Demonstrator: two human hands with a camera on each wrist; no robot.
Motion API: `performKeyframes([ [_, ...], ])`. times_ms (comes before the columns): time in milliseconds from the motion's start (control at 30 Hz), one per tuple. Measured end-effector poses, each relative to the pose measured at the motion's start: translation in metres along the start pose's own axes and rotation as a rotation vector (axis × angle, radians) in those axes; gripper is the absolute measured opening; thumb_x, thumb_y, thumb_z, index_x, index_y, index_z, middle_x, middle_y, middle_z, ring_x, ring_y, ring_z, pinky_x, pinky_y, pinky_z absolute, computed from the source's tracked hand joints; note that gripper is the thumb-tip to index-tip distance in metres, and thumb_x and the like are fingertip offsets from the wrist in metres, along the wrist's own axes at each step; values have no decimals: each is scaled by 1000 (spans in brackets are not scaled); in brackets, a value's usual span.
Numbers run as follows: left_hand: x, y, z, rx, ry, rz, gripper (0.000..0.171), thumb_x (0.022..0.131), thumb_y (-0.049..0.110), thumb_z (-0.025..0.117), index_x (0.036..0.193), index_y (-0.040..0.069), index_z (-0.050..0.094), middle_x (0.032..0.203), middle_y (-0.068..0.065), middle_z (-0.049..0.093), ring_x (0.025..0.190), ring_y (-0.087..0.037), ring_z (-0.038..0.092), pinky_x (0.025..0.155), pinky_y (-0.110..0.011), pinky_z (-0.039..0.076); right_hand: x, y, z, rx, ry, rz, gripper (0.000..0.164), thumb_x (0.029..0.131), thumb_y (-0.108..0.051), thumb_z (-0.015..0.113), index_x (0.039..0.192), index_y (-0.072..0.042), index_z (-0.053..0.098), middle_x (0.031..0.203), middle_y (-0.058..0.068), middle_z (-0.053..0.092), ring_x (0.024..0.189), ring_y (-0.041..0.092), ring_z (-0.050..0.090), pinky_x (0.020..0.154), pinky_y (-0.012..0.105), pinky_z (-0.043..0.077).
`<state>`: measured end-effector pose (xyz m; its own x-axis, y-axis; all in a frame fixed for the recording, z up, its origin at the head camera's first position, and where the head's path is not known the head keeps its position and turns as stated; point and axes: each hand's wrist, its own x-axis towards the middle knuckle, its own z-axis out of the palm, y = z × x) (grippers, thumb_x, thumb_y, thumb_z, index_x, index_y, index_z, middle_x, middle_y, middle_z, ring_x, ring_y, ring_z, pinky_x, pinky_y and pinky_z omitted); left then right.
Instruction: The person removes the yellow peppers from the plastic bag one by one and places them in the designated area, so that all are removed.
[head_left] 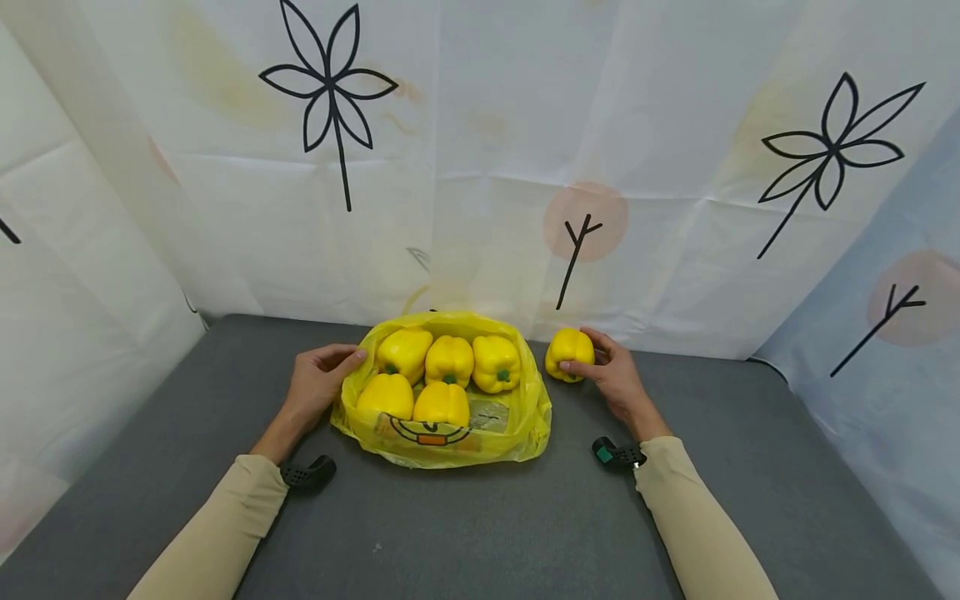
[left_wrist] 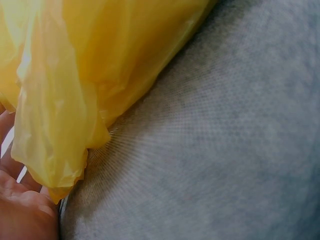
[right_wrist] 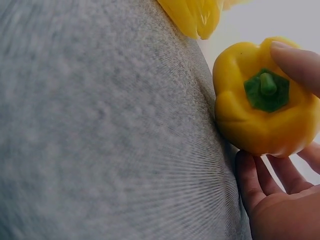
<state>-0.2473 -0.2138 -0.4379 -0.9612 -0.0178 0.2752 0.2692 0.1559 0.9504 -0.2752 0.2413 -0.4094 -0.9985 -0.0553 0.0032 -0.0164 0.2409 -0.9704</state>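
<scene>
In the head view, a single glossy yellow bell pepper (head_left: 567,348) is held by the right hand (head_left: 621,385), gripped from its right side with the thumb in front and the fingers behind. It is placed just to the right of an open-topped, thin yellow plastic bag (head_left: 487,452), apart from it, near the far edge of the grey cloth-covered table (head_left: 465,533). The relation that seems to matter most is this sideways gap, the right hand being much nearer the pepper. Five more yellow peppers (head_left: 450,358) are contained in the bag. At its left rim, the plastic appears to be pinched by the left hand (head_left: 318,385).

In the left wrist view, a bunched corner of the bag is seen hanging before the left palm; the thumb's hold cannot be made out.

In the right wrist view, the green stem (right_wrist: 268,85), not seen from above on this pepper, is shown facing the camera. No clear long axis is presented by the squat fruit; whether it is lifted cannot be told.
</scene>
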Motion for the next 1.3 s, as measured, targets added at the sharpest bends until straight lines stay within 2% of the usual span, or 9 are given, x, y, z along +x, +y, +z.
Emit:
performKeyframes([
  [400, 0, -1, 0, 3, 1, 9, 38, 99, 22, 71, 121, -9, 70, 98, 11, 71, 91, -7, 66, 77, -20, 56, 1, 6, 1, 38, -13, 3, 82, 94, -10, 75, 161, -8, 28, 156, 21, 38, 139, 36, 42, 113, 48, 36],
  [667, 0, 0, 0, 9, 3, 6, 38, 99, 22, 71, 121, -9, 70, 98, 12, 71, 91, -7, 66, 77, -20, 56, 1, 7, 3, 35, 8, -2, 77, 95, -8, 73, 159, -5, 31, 157, 19, 38, 139, 36, 42, 112, 45, 37],
  [1167, 0, 0, 0, 9, 3, 5, 39, 99, 22, 70, 120, -10, 69, 98, 12, 71, 91, -7, 67, 76, -21, 57, 3, 12, 2, 95, 24, -37, 72, 97, -2, 67, 159, -2, 30, 157, 18, 38, 143, 30, 38, 116, 40, 34],
  [1300, 0, 0, 0, 10, -1, 3, 39, 99, 22, 70, 120, -10, 69, 98, 12, 71, 91, -7, 67, 76, -21, 57, 4, 14, 1, 103, 17, -38, 71, 98, 0, 66, 159, -2, 30, 157, 18, 38, 142, 30, 39, 114, 35, 36],
])
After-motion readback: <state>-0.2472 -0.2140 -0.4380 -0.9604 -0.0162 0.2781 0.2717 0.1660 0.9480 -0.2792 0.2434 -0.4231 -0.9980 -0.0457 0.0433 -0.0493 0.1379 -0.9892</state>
